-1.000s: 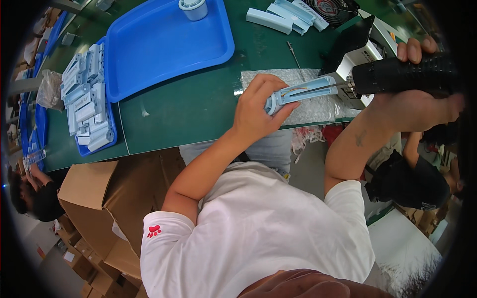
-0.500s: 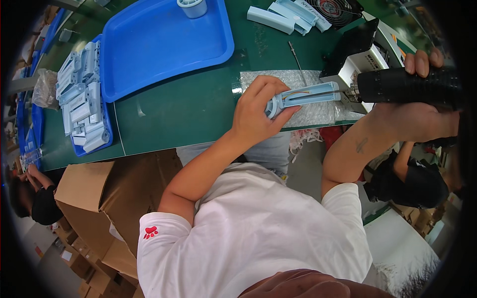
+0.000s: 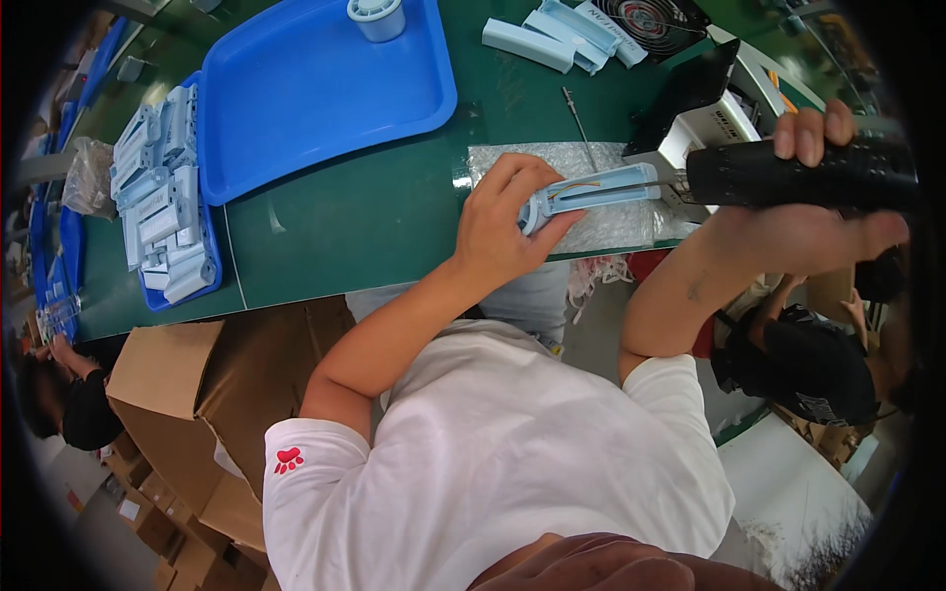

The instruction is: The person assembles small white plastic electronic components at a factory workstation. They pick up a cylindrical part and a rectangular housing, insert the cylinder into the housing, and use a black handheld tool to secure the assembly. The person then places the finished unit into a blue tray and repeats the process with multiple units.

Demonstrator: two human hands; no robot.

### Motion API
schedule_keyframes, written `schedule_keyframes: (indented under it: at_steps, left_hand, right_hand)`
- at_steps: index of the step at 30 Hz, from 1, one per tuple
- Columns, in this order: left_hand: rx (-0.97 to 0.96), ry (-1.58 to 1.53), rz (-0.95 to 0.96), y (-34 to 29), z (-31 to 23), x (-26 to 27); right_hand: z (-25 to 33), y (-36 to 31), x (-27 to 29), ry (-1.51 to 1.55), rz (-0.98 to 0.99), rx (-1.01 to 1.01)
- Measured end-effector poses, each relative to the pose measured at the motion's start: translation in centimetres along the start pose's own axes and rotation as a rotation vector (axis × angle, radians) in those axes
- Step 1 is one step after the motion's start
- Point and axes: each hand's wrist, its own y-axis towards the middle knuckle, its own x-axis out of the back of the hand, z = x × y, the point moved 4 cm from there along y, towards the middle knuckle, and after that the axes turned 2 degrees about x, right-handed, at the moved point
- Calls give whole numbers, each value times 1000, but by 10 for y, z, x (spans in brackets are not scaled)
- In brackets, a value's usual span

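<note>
My left hand (image 3: pixel 507 212) is closed round the ringed end of a light blue plastic housing (image 3: pixel 631 181), whose hollow side faces up with thin wires inside. In my right hand (image 3: pixel 813 231) is a black electric screwdriver (image 3: pixel 739 174), gripped round its body with the fingers over the top. Its long bit (image 3: pixel 621 185) reaches left into the housing's hollow, and the tip is too small to make out. Beneath the housing lies a sheet of bubble wrap (image 3: pixel 616 231) on the green table (image 3: pixel 345 227).
A white and black box-shaped device (image 3: pixel 690 138) stands behind the screwdriver. A loose metal bit (image 3: pixel 575 113), several blue covers (image 3: pixel 527 44) and a black fan (image 3: pixel 650 25) lie farther back. Left are a large blue tray (image 3: pixel 315 108) holding a round part (image 3: pixel 377 18), and a smaller bin (image 3: pixel 212 276) of housings.
Both hands, the housing and the screwdriver appear slightly farther left, as the whole view has shifted a little. The bit stays inside the housing, and both grips are unchanged.
</note>
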Motion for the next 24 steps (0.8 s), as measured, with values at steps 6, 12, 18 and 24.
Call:
schedule_keyframes:
  at_steps: [6,12,18,24]
  left_hand:
    - [-9,33,-12,-1,-10,1]
    - [-14,103,-35,1,-6,-2]
    - [-90,90,-108,3,-2,7]
    - [465,-447,-234,-27,39,57]
  right_hand:
    - [0,-7,-3,-336,-103,51]
    - [-6,-8,-2,-220,-180,156]
    - [38,34,-3,-18,-66,187]
    - [63,40,5,-287,-182,239]
